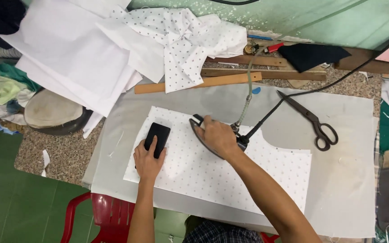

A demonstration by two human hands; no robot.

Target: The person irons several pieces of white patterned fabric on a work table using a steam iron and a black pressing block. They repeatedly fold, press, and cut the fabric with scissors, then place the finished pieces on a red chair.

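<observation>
Centrally, the right hand [216,136] was closed around the handle of a dark iron [202,136], fingers curled over the top and knuckles facing the camera; the iron's sole rested on the dotted white fabric piece [230,173], its tip pointing toward the upper left. The right forearm ran diagonally from the lower right of the frame up to the wrist, which was held nearly straight. A black cord [293,96] and a pale hose [248,96] left the rear of the iron, just beside the wrist, and ran toward the far edge of the bench [59,153].

The left hand [148,161] lay palm down on the same fabric piece, its fingers bent over the near end of a black rectangular block [157,138] and gripping it. The left forearm rose almost vertically from the bottom edge of the frame. The block lay near the iron's tip without touching it.

The fabric piece lay flat on a grey pressing cloth [352,148] covering the speckled bench. A pair of dark scissors [311,120] lay on the cloth to the right, well apart from both hands. A wooden ruler [199,83] and a heap of white cloth and paper [113,45] occupied the far side. A red plastic chair [100,213] stood below the near edge.
</observation>
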